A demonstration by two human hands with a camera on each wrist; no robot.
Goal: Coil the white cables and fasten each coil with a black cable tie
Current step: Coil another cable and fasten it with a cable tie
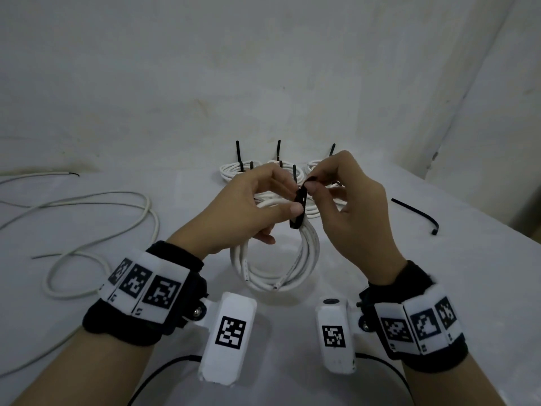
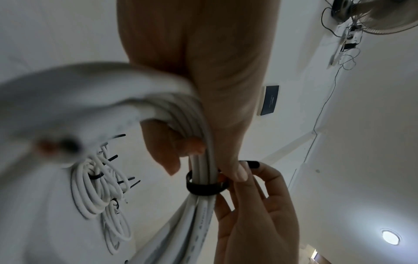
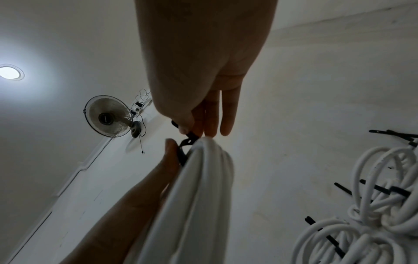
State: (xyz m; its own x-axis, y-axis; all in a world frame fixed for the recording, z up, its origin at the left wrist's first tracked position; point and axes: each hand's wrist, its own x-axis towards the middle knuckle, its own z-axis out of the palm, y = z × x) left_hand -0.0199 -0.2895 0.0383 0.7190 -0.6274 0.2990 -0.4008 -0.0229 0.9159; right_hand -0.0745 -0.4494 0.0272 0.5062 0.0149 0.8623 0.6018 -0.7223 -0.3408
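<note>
A white cable coil (image 1: pixel 278 259) hangs upright above the table, gripped at its top by my left hand (image 1: pixel 251 206), whose thumb presses on the strands. A black cable tie (image 1: pixel 299 209) is looped round the coil's top. My right hand (image 1: pixel 336 194) pinches the tie's end between thumb and forefinger. From the left wrist view the black cable tie (image 2: pixel 204 188) rings the bundled coil (image 2: pixel 199 210) just below my left thumb. The right wrist view shows the cable tie (image 3: pixel 187 144) pinched beside the coil (image 3: pixel 203 187).
Several tied coils (image 1: pixel 263 171) with upright black tie tails lie behind the hands. A loose white cable (image 1: pixel 96 230) sprawls at the left. One spare black cable tie (image 1: pixel 418 213) lies on the white table (image 1: pixel 439 273) at the right.
</note>
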